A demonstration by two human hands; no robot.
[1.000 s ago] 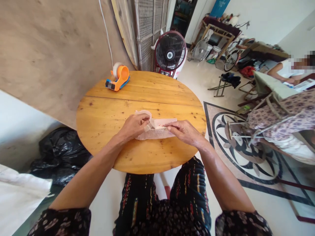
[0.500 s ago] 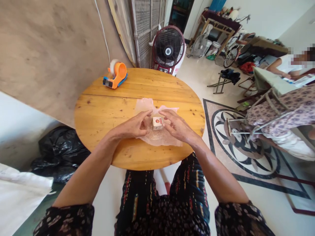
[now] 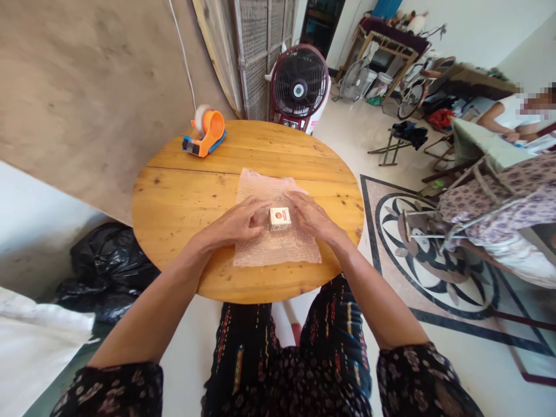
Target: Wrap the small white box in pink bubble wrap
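A small white box (image 3: 279, 219) with a red round mark and red lettering sits on a sheet of pinkish bubble wrap (image 3: 256, 255). The sheet lies spread out on the round wooden table (image 3: 174, 214). My left hand (image 3: 241, 221) rests over the sheet's left side, fingers stretched and thumb apart, just left of the box. On the box's other side, my right hand (image 3: 313, 217) lies over the wrap with its fingers extended. Neither hand holds the box.
An orange and blue tape dispenser (image 3: 208, 133) with a roll of clear tape stands at the table's far left. Behind the table is a fan (image 3: 299, 87). Black plastic bags (image 3: 108, 260) lie at the left. Another person (image 3: 512, 119) sits at a table on the right.
The bubble wrap has gone from partly curled up to spread flatter under my hands. My right hand has moved slightly away from the box, its fingers now flatter.
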